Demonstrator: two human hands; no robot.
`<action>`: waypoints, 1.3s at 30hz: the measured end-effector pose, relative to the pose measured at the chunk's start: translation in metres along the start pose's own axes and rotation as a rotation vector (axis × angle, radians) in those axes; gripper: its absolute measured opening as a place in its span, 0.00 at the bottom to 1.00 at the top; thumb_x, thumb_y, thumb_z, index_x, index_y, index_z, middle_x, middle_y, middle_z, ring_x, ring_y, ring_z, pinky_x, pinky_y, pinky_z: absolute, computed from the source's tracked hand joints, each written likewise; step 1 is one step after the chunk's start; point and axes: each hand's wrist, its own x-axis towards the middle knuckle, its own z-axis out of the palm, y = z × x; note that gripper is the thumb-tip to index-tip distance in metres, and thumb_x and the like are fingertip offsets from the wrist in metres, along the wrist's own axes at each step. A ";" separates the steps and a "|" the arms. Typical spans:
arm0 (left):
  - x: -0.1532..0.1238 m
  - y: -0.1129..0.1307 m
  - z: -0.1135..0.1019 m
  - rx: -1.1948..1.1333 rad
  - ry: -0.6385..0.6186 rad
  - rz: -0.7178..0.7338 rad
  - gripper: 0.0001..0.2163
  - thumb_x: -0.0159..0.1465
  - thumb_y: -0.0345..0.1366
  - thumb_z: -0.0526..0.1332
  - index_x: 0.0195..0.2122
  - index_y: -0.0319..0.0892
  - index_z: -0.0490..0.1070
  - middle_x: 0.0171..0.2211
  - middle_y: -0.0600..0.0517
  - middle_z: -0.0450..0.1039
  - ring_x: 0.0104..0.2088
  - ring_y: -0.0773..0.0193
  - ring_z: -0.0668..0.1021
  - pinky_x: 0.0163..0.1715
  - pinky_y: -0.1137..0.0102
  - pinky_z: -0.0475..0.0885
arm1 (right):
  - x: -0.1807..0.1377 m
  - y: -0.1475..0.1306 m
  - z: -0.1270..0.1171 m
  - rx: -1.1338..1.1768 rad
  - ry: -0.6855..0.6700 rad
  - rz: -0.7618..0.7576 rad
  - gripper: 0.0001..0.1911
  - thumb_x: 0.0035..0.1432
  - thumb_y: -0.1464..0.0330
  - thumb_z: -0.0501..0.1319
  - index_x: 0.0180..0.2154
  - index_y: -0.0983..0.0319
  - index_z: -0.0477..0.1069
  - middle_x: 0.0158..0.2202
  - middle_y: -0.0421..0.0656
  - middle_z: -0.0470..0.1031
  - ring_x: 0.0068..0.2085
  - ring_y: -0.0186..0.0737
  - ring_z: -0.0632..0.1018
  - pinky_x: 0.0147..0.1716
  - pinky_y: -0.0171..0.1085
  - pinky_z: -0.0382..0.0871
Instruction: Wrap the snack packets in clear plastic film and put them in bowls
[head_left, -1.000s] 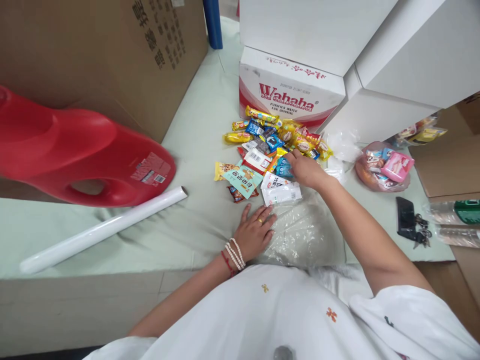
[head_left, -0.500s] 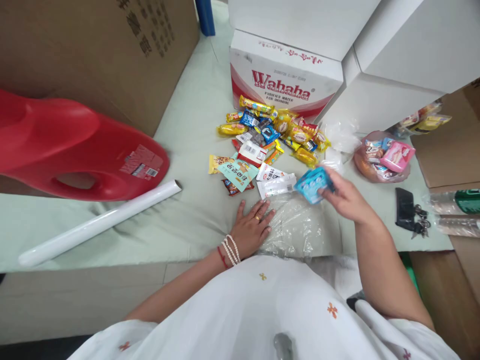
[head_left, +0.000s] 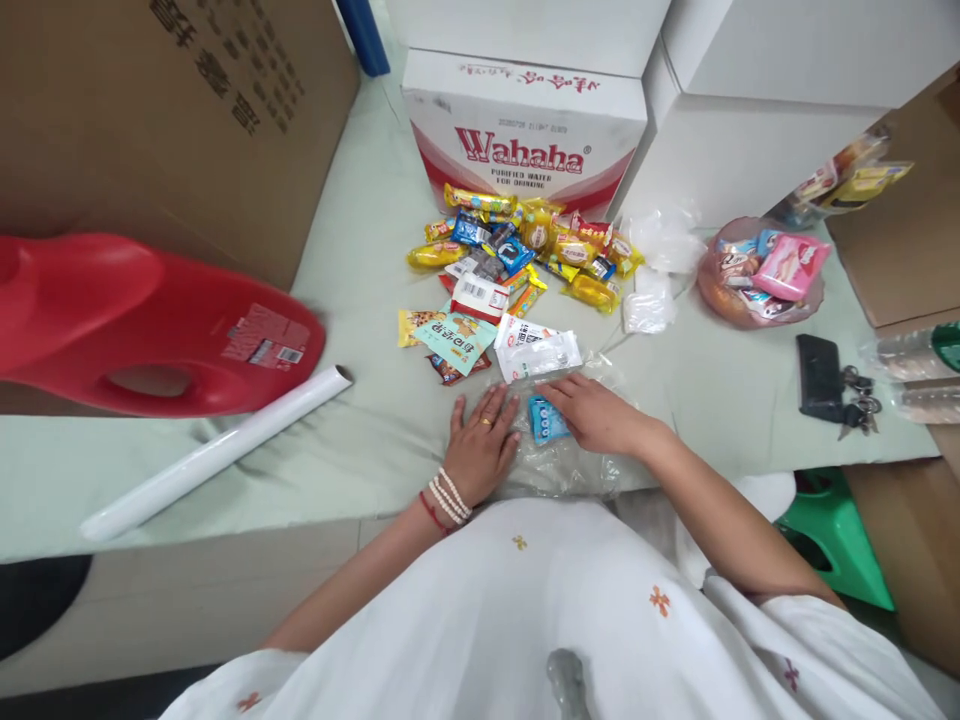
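My left hand point(head_left: 480, 445) lies flat on the table, fingers spread, by the left edge of a crumpled clear plastic bag point(head_left: 577, 470). My right hand point(head_left: 600, 415) is closed around the upper right part of a small blue snack packet point(head_left: 546, 422), low over the bag. Its fingers partly cover the packet. Just beyond my fingertips lie white snack packets point(head_left: 536, 350). To their left are a pale green packet point(head_left: 457, 340) and a brown wrapped snack point(head_left: 446, 372).
Yellow and blue wrapped snacks point(head_left: 574, 245) are heaped before a Wahaba-style white and red carton point(head_left: 525, 150). A bowl of snacks point(head_left: 739, 312), keys point(head_left: 859, 405) and a black pouch point(head_left: 819, 375) lie right. A red jug point(head_left: 225, 290) and white tube point(head_left: 217, 455) lie left.
My right hand has brought the blue packet left and down onto the plastic bag, close to my left hand. My left hand stays flat on the table. The camera view has shifted slightly.
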 end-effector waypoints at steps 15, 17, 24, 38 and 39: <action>-0.038 -0.041 -0.031 -0.157 -0.216 0.448 0.15 0.69 0.35 0.59 0.56 0.48 0.74 0.68 0.43 0.68 0.70 0.54 0.68 0.73 0.49 0.55 | -0.157 0.008 0.072 0.266 0.351 0.107 0.22 0.67 0.63 0.64 0.61 0.50 0.72 0.65 0.50 0.70 0.65 0.57 0.71 0.62 0.62 0.71; -0.037 -0.039 -0.028 -0.162 -0.188 0.433 0.10 0.71 0.33 0.58 0.48 0.49 0.77 0.61 0.47 0.77 0.67 0.58 0.72 0.72 0.52 0.57 | -0.164 0.005 0.093 0.296 0.451 0.131 0.15 0.69 0.67 0.59 0.53 0.49 0.78 0.60 0.48 0.76 0.61 0.55 0.75 0.58 0.61 0.74; -0.018 -0.029 -0.039 -0.332 -0.092 0.196 0.11 0.75 0.37 0.53 0.43 0.45 0.75 0.44 0.48 0.83 0.52 0.60 0.81 0.58 0.59 0.72 | -0.166 0.001 0.067 0.511 0.480 0.188 0.13 0.72 0.62 0.55 0.48 0.49 0.79 0.41 0.45 0.83 0.45 0.49 0.82 0.47 0.52 0.79; 0.056 -0.018 -0.008 0.052 0.339 -0.208 0.15 0.65 0.36 0.60 0.50 0.38 0.78 0.47 0.37 0.75 0.50 0.45 0.73 0.54 0.52 0.66 | -0.028 0.067 -0.018 0.107 0.530 0.455 0.25 0.69 0.56 0.59 0.61 0.64 0.71 0.50 0.53 0.77 0.53 0.54 0.73 0.55 0.47 0.67; 0.052 -0.016 -0.009 0.050 0.390 -0.198 0.15 0.65 0.34 0.59 0.50 0.38 0.79 0.46 0.38 0.75 0.49 0.46 0.73 0.54 0.51 0.65 | -0.018 0.064 -0.017 0.130 0.515 0.425 0.30 0.66 0.56 0.62 0.63 0.64 0.68 0.52 0.53 0.76 0.54 0.55 0.72 0.56 0.48 0.66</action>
